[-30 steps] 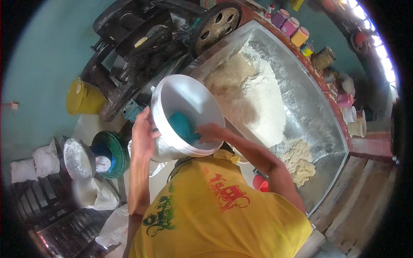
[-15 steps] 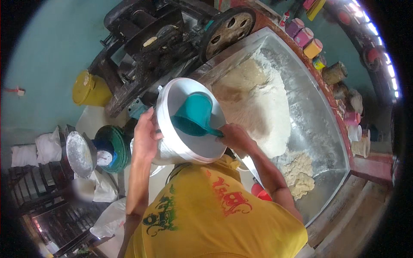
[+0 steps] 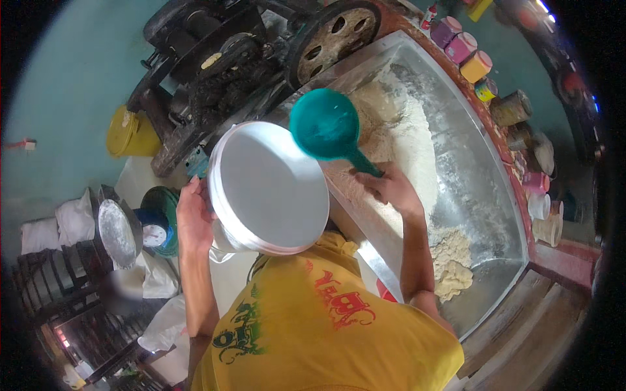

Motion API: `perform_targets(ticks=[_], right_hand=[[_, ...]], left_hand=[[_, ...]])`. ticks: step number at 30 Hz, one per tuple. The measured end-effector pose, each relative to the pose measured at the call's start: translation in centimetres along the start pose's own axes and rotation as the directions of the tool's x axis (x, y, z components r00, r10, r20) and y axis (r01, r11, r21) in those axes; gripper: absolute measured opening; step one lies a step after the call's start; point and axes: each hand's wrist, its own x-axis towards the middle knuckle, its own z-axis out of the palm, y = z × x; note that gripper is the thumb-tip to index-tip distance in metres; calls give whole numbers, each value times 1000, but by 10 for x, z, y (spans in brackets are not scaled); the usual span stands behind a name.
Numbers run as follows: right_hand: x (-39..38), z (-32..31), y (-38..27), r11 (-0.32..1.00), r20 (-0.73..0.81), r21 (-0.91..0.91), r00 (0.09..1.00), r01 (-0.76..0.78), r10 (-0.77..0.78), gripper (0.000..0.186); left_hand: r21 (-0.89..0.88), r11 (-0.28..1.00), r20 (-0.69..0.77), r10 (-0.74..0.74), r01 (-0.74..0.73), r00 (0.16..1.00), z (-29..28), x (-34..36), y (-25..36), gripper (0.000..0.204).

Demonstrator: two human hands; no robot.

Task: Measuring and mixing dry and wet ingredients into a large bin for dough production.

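My left hand (image 3: 195,212) grips the side of a white plastic bucket (image 3: 270,189), which is tilted so that its pale inside faces up. In my right hand (image 3: 394,187) is the handle of a teal dipper (image 3: 324,124). The dipper's round bowl is up beyond the bucket's right rim, apart from it, and a little whitish matter shows inside. Below and to the right of the dipper, a large metal trough (image 3: 463,163) bears a broad heap of pale flour (image 3: 414,140). A lump of dough (image 3: 451,264) lies at the trough's near end.
A dark machine with a big wheel (image 3: 334,42) stands at the far side. Jars (image 3: 462,47) and cans line the trough's right ledge. On the left are a yellow bucket (image 3: 130,133), a dial scale (image 3: 154,234) with a metal pan (image 3: 119,233), and white bags (image 3: 160,322).
My right hand has lifted the teal dipper out of the bucket, moving it up and right. The bucket has shifted slightly left with my left hand.
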Motion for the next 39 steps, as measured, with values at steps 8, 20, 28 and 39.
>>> perform_targets(ticks=[8, 20, 28, 39], right_hand=[[129, -63, 101, 427, -411, -887, 720, -174, -560, 17], [145, -83, 117, 604, -681, -712, 561, -357, -471, 16], [-41, 72, 66, 987, -227, 66, 966, 144, -126, 28], [-86, 325, 204, 749, -108, -628, 977, -212, 185, 53]], left_hand=[[-26, 1000, -34, -15, 15, 999, 9, -11, -3, 41], [-51, 998, 6, 35, -34, 999, -5, -24, -10, 40], [-114, 987, 147, -96, 113, 985, -69, -28, -35, 44], [136, 963, 409, -270, 234, 872, -156, -68, -127, 45]])
